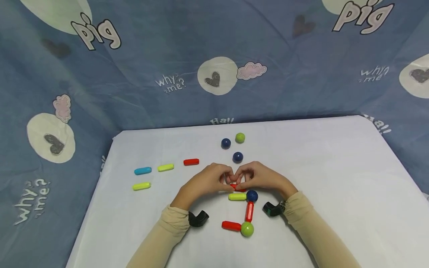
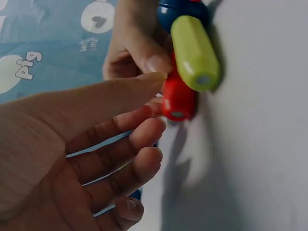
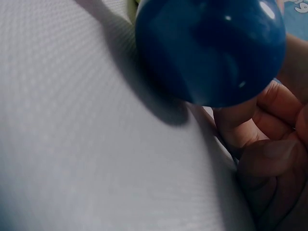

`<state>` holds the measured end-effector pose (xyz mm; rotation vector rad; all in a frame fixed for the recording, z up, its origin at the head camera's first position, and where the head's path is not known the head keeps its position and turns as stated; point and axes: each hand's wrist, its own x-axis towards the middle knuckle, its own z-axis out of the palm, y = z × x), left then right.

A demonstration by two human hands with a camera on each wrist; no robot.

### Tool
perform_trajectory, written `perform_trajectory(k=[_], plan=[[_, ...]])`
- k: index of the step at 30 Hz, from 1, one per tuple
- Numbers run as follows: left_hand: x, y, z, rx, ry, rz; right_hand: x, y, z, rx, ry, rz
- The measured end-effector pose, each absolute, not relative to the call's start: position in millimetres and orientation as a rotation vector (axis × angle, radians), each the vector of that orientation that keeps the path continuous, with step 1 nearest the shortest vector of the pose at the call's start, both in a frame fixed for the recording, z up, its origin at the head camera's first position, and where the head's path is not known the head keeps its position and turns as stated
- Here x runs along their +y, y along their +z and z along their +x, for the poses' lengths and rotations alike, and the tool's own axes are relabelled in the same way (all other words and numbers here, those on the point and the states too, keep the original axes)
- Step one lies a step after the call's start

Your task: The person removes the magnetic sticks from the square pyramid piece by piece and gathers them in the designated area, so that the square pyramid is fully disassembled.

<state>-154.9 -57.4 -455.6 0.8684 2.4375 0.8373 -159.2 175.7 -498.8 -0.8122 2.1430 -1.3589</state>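
Note:
My left hand (image 1: 212,179) and right hand (image 1: 263,176) meet over a short red magnetic rod (image 2: 180,100). In the left wrist view, the left thumb and index finger pinch it near its silver-tipped end, and the right thumb presses it farther along. Beside it lies a yellow-green rod (image 1: 237,196), one end against a dark blue ball (image 1: 252,196). From that ball a second red rod (image 1: 249,211) runs to a green ball (image 1: 247,229), with a third red rod (image 1: 231,226) pointing left from it. The blue ball hides much of the right fingers in the right wrist view.
Loose balls sit beyond the hands: two dark blue balls (image 1: 238,157) and a green ball (image 1: 240,137). Leftward lie a red rod (image 1: 191,162), a blue rod (image 1: 142,171) and two yellow-green rods (image 1: 165,167). A patterned blue cloth (image 1: 151,108) hangs behind the white table (image 1: 335,160).

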Motion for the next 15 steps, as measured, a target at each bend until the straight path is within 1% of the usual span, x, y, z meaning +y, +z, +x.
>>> perform_trajectory(k=[3,8,15], plan=[[-60.4,-459.6,-151.8,2.433,0.841,0.854,175.8,-498.7,-160.7,2.155,-1.353,-0.830],[-57.6,-465.7,-149.3,2.466,0.835,0.901,175.7,-500.6,-160.6,2.150,-1.361,-0.864],[-54.5,-469.9,-147.3,2.508,0.841,0.900,175.4,-498.6,-158.8,2.186,-1.338,-0.820]])
